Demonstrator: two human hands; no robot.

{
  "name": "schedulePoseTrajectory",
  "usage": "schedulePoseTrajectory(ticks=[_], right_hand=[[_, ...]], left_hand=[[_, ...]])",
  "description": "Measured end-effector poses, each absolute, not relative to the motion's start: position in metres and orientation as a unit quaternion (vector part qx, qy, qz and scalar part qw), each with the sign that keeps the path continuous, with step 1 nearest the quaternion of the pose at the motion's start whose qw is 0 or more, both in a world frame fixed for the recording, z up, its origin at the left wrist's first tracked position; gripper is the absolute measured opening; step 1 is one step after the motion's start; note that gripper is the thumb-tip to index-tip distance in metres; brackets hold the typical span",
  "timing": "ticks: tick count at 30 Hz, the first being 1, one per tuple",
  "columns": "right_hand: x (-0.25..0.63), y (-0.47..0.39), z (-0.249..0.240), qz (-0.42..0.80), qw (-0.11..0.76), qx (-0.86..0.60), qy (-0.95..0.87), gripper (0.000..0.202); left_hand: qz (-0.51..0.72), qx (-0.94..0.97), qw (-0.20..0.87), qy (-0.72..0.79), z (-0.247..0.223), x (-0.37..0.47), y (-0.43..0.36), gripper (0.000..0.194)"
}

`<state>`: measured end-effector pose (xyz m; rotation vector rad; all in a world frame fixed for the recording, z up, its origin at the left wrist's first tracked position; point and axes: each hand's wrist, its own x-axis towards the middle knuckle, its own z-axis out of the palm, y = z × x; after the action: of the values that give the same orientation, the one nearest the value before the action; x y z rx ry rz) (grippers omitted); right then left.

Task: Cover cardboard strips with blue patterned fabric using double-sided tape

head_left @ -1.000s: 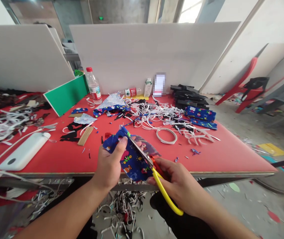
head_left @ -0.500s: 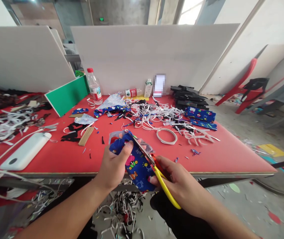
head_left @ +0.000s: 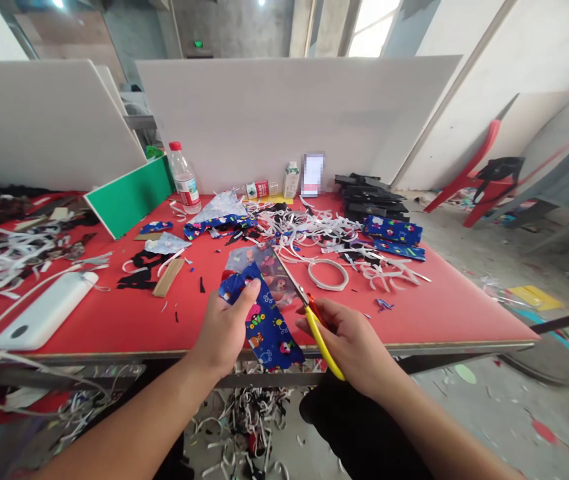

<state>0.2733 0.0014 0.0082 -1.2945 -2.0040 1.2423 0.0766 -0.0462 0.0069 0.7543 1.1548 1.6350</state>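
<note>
Closed on a blue patterned cloth piece [head_left: 270, 333], my left hand [head_left: 227, 323] holds it at the table's front edge, thumb on top. The cloth's lower end hangs past the edge. My right hand [head_left: 352, 340] grips scissors [head_left: 325, 343] with yellow and red handles. Their blades point up and to the left, to the right of the cloth and apart from it. Behind the cloth, a clear plastic bag [head_left: 284, 283] lies on the red table [head_left: 434, 300].
White strips [head_left: 314, 230] and black scraps are heaped mid-table. A tape ring [head_left: 328, 275] lies right of the bag. Further back stand a bottle [head_left: 184, 180], a carton [head_left: 291, 180] and a phone [head_left: 313, 175]. A white power bank [head_left: 47, 312] is at left, black pieces [head_left: 369, 197] at back right.
The scissors have moved off the cloth to the right, and their blades no longer overlap it. My left hand still holds the cloth. More of the plastic bag shows.
</note>
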Motion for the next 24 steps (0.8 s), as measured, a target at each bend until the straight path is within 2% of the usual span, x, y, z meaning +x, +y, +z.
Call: schedulePoseTrajectory(ticks=[6,8,9,12,14,16,18,20,22,24], right_hand=[[0.283,0.018,0.024,0.240,0.180,-0.567,-0.767,0.039],[0.285,0.026,0.026,0.230,0.184,-0.583,-0.757,0.039],[0.284,0.028,0.026,0.278,0.210,-0.576,-0.739,0.039],[0.273,0.029,0.022,0.526,0.329,-0.479,-0.621,0.050],[0.260,0.024,0.019,0.636,0.365,-0.410,-0.542,0.056],[0.249,0.018,0.019,0.679,0.374,-0.374,-0.509,0.059],[0.242,0.014,0.020,0.702,0.398,-0.346,-0.479,0.056],[0.242,0.013,0.021,0.707,0.429,-0.328,-0.457,0.051],[0.246,0.014,0.022,0.702,0.455,-0.319,-0.446,0.047],[0.251,0.016,0.021,0.692,0.470,-0.314,-0.448,0.043]], left_hand=[[0.694,0.237,0.499,0.461,0.026,0.072,-0.041,0.029],[0.705,0.225,0.487,0.463,0.030,0.070,-0.034,0.027],[0.711,0.240,0.477,0.458,0.031,0.069,-0.031,0.026],[0.717,0.332,0.431,0.435,0.035,0.066,-0.028,0.021],[0.698,0.419,0.388,0.432,0.038,0.064,-0.034,0.014],[0.624,0.575,0.299,0.437,0.038,0.061,-0.045,0.021],[0.502,0.750,0.140,0.407,0.032,0.057,-0.055,0.045],[0.403,0.834,0.031,0.376,0.023,0.051,-0.063,0.061],[0.351,0.858,-0.010,0.376,0.016,0.047,-0.066,0.069],[0.400,0.809,0.008,0.431,0.014,0.047,-0.064,0.065]])
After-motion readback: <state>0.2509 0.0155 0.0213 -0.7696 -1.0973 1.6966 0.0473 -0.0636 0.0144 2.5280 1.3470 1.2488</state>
